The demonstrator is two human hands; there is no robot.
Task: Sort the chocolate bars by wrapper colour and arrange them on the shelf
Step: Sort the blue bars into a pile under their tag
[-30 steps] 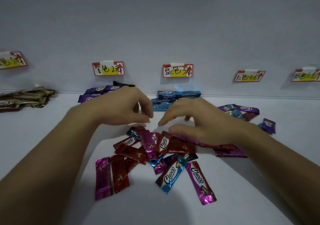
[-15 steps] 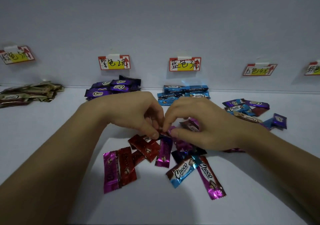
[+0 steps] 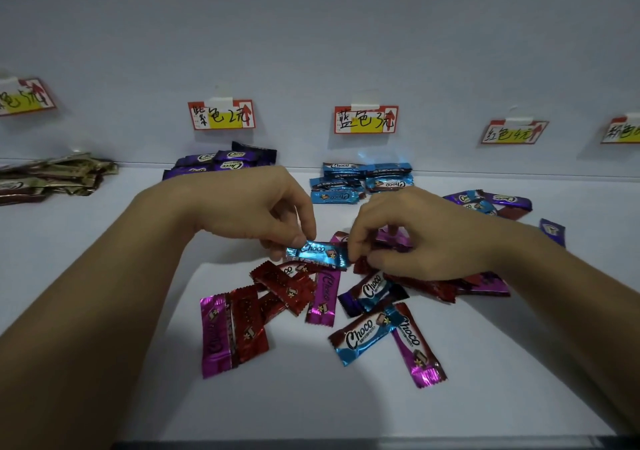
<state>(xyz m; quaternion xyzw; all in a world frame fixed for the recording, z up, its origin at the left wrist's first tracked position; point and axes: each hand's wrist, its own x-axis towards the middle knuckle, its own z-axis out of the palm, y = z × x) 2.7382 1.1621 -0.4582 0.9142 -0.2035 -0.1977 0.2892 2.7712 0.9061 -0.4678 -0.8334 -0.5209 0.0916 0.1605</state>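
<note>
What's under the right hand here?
Pink bars show between the curled fingers of the right hand, and red bars stick out beneath it. How many more it covers is hidden.

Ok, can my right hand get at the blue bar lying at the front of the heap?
Probably yes: that blue bar lies uncovered, against a pink bar, just nearer than the right hand, though its fingers curl into the heap.

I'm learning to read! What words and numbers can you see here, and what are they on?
"Choco": blue bar in the left hand, also the loose bars.
"色5元": first tag, start cut off.
"紫色2元": second tag, above the purple pile.
"蓝色3元": third tag, above the blue pile.
"红色4元": fourth tag.
Last tag: cut off, unreadable.
Small print on wrappers: too small.
</note>
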